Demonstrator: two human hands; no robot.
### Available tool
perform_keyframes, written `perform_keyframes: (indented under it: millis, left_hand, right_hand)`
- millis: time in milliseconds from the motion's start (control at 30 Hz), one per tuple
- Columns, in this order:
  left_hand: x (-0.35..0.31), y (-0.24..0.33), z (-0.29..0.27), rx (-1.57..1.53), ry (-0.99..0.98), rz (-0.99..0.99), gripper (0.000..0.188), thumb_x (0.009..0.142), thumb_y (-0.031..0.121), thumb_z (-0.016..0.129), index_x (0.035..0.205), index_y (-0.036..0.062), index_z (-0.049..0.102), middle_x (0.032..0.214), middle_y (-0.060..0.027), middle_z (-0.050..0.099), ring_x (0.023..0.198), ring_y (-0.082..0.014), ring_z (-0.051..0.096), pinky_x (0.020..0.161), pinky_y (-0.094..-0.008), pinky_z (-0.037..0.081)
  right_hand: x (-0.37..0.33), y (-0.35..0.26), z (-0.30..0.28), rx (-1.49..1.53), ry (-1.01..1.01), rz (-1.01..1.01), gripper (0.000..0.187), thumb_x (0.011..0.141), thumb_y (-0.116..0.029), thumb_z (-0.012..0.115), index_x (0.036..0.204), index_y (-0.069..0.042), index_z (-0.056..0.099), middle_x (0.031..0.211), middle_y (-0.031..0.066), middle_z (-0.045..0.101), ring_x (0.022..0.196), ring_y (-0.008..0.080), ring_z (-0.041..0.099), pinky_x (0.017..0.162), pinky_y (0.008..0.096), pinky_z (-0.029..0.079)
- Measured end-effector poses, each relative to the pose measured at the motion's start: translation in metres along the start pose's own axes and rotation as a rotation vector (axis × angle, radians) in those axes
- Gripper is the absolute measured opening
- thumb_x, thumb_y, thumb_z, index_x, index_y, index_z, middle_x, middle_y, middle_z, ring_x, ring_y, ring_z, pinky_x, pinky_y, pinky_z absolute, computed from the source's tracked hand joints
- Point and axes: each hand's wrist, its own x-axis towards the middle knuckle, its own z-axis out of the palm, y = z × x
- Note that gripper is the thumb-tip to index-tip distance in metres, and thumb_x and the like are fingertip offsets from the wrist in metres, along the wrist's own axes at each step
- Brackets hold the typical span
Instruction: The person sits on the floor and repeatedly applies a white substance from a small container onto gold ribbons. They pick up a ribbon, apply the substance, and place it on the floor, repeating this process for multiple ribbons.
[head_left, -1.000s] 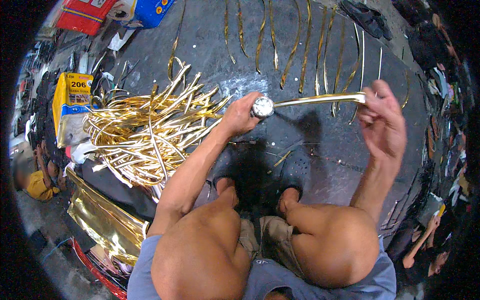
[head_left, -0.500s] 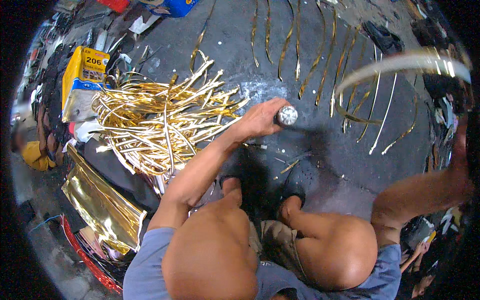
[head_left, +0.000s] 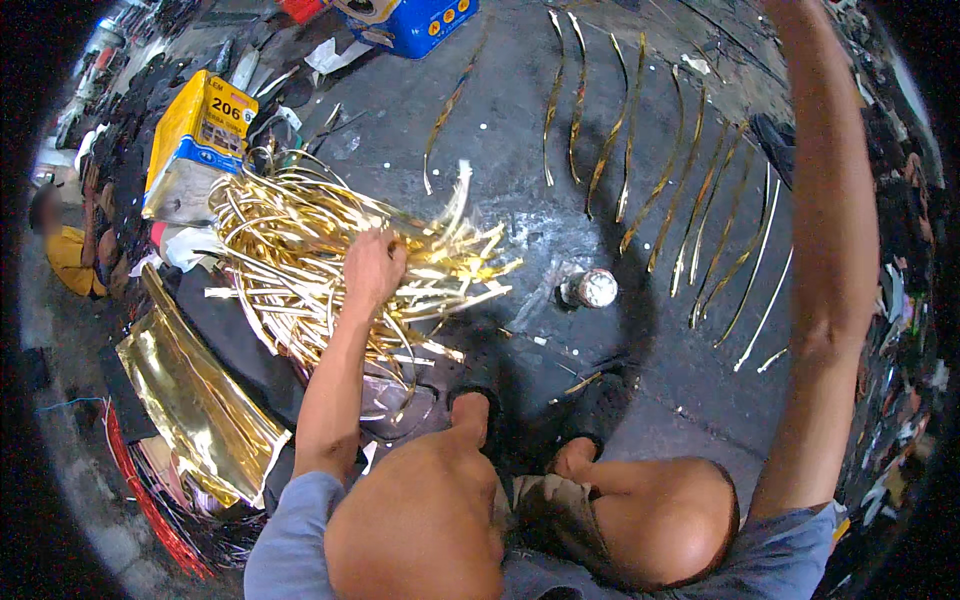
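Note:
A tangled heap of shiny gold strips (head_left: 290, 260) with pale undersides lies at the left. My left hand (head_left: 375, 268) rests on the middle of this heap, its fingers curled and closed on gold strip. One strip end (head_left: 458, 195) sticks up, smeared, at the heap's far right side. A short cylinder with a silvery, mottled top (head_left: 597, 288) stands on the dark ground to the right of the heap, with no hand on it. My right forearm (head_left: 832, 200) reaches up along the right side. The right hand lies beyond the top edge, out of view.
Separate gold strips (head_left: 605, 165) lie in a spaced row on the dark ground ahead. A yellow and blue box (head_left: 205, 135) stands behind the heap; a blue container (head_left: 415, 25) is at the top. A folded gold sheet (head_left: 200, 400) and red strands (head_left: 150, 510) lie at the left.
My left hand has let go of the cylinder and moved left onto the gold heap. My right arm has swung forward and up; the blurred pale strip at the right is gone from view.

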Motion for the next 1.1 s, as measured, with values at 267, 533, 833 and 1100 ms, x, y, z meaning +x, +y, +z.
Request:
perform_keyframes:
  millis: [267,533,833,1100]
  left_hand:
    - [-0.033,-0.013,0.002,-0.092,0.226,-0.04,0.025,0.086,0.006,0.066,0.11,-0.0016,0.068,0.11,-0.0203,0.062,0.111,-0.038,0.059,0.097,-0.0474,0.05]
    - [-0.031,-0.04,-0.031,0.035,0.123,-0.305,0.022,0.083,0.007,0.072,0.103,-0.0003,0.071,0.097,-0.0248,0.068,0.091,-0.0434,0.068,0.081,-0.0499,0.054]
    - [0.009,-0.002,-0.078,-0.794,0.184,-0.437,0.016,0.096,0.02,0.073,0.091,0.0057,0.068,0.067,-0.0015,0.065,0.05,-0.0059,0.05,0.044,-0.0257,0.036]
    - [0.005,0.139,0.015,-1.562,-0.602,-0.556,0.02,0.097,0.017,0.069,0.111,0.0035,0.071,0.077,0.0002,0.065,0.06,-0.0074,0.058,0.054,-0.0207,0.047]
  right_hand:
    - [-0.168,0.114,0.119,-0.582,-0.231,-0.001,0.023,0.093,-0.018,0.07,0.112,-0.006,0.064,0.105,0.0178,0.074,0.091,0.0349,0.072,0.081,0.0436,0.056]
    - [-0.287,0.118,0.093,-0.37,-0.715,0.314,0.021,0.093,-0.017,0.067,0.105,-0.002,0.06,0.094,0.0232,0.072,0.092,0.043,0.07,0.081,0.05,0.054]
    - [-0.335,0.056,-0.109,-0.518,-0.797,0.635,0.03,0.082,-0.005,0.066,0.111,-0.006,0.06,0.103,0.0188,0.07,0.099,0.0364,0.069,0.087,0.0428,0.053]
    - [-0.45,0.051,-0.061,-0.499,-0.452,0.499,0.07,0.066,-0.018,0.091,0.127,-0.007,0.058,0.116,0.013,0.062,0.106,0.0255,0.064,0.093,0.0394,0.052]
